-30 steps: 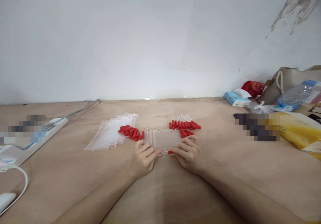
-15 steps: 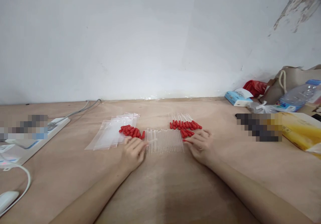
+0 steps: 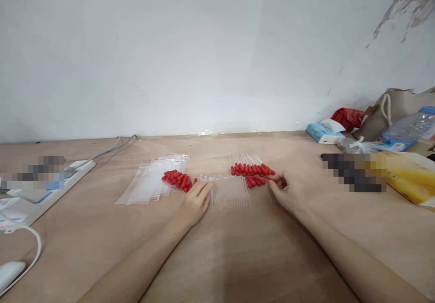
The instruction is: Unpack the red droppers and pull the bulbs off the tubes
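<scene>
My left hand (image 3: 196, 202) rests with bent, closed fingers at the left end of a row of thin clear tubes (image 3: 231, 190); what its fingertips pinch, if anything, is hidden. Beyond it lies a pile of red rubber bulbs (image 3: 176, 179), partly on clear plastic bags (image 3: 144, 185). My right hand (image 3: 284, 190) pinches a red rubber bulb (image 3: 271, 178) between thumb and fingers. Just left of it are a few loose red bulbs (image 3: 254, 181). Behind these, clear droppers with red bulbs (image 3: 251, 169) lie side by side, tubes pointing toward the wall.
A white power strip (image 3: 64, 189) with cables is at the left. On the right are a blue tissue pack (image 3: 324, 133), a plastic bottle (image 3: 409, 128), a beige bag (image 3: 390, 108) and a yellow package (image 3: 411, 178). A wall (image 3: 204, 58) closes off the back.
My left hand has moved right onto the left end of the clear tubes. My right hand has shifted right, away from the tubes, and its fingers have curled in.
</scene>
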### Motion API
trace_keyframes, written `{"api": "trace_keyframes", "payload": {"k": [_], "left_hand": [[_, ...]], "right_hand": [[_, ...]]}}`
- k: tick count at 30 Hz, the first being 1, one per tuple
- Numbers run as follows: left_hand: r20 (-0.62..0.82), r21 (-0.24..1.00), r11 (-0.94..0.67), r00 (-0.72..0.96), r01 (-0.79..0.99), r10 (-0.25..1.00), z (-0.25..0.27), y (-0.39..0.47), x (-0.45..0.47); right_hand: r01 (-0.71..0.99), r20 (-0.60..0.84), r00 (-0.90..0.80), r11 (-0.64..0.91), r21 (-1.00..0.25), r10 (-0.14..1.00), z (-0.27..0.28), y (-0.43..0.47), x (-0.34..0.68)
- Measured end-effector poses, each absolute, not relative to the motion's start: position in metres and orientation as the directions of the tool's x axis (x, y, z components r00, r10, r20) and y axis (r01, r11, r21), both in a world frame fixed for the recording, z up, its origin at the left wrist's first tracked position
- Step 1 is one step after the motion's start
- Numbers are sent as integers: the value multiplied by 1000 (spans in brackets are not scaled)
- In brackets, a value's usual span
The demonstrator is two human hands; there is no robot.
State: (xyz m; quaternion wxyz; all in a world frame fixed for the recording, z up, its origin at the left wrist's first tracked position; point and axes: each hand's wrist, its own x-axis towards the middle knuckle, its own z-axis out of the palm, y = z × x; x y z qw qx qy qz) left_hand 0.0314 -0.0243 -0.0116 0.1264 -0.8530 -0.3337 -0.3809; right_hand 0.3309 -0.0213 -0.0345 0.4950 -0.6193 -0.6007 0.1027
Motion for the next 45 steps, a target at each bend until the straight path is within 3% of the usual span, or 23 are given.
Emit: {"api": "trace_keyframes", "payload": {"k": [3, 6, 13, 21, 24, 28, 31, 37, 45], "left_hand": [[698, -2, -768, 551, 640, 457, -13, -25, 32], [662, 43, -794, 578, 606, 477, -11, -27, 33], [606, 103, -759, 564, 643, 560, -2, -34, 34], [473, 36, -765, 663, 643, 580, 6, -38, 28], [439, 30, -761, 676, 648, 592, 5, -38, 27], [466, 43, -758, 658, 651, 592, 3, -37, 27], [514, 51, -752, 629, 657, 584, 2, -37, 26], [564, 67, -739, 586, 671, 582, 1, -37, 22], [556, 80, -740, 586, 668, 590, -1, -36, 22]], "right_hand": [[678, 382, 224, 138, -721, 897, -30, -26, 332], [701, 346, 233, 90, -708, 909, -23, -30, 329], [706, 339, 148, 141, -694, 929, -20, -32, 327], [752, 388, 288, 45, -658, 875, -27, -24, 340], [817, 519, 302, 64, -574, 800, -13, -25, 335], [917, 635, 100, 177, -358, 766, 11, -23, 307], [945, 587, -43, 223, -238, 809, 21, -12, 277], [984, 477, -85, 150, -100, 875, 18, 19, 238], [987, 427, -91, 137, -80, 900, 15, 29, 238]]}}
